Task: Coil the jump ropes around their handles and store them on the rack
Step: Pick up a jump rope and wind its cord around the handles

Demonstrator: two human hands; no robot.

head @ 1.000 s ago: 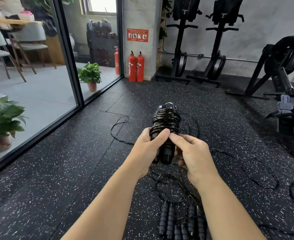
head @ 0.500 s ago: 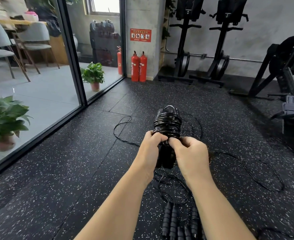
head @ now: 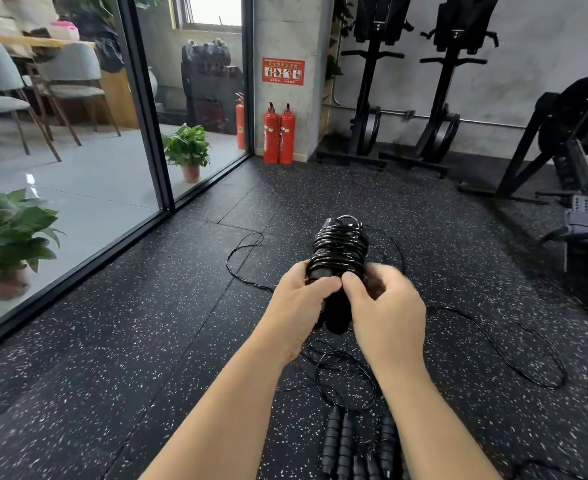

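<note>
1. Black cord, glossy and tightly wound, sits in a fat coil (head: 340,249) around the paired handles (head: 336,313), held up in mid-air above the speckled rubber floor (head: 147,341), well out from the glass wall (head: 78,168).

2. Left hand (head: 297,308) wraps the handles from the left, fingers curled round them, thumb pressing along the lowest turns. That reads as the anchor, keeping the bundle steady and the wraps from springing loose.

3. Right hand (head: 386,313) comes in from the right, thumb tip meeting the left thumb at the base of the coil; its grip looks closed in a pinch there, probably on the cord's last turn, though its fingers are blurred and I cannot tell exactly what they catch.

4. Judging by how full the coil is, this looks like the finishing stage: tucking or securing the tail so the bundle holds on a rack.

5. Down on the floor, loose ropes (head: 493,341) trail in wide loops to the right and behind the hands, and more foam handles (head: 346,445) lie side by side near the bottom edge, waiting.

6. No rope rack is clearly identifiable; black machines (head: 372,81) stand against the far wall.
</note>
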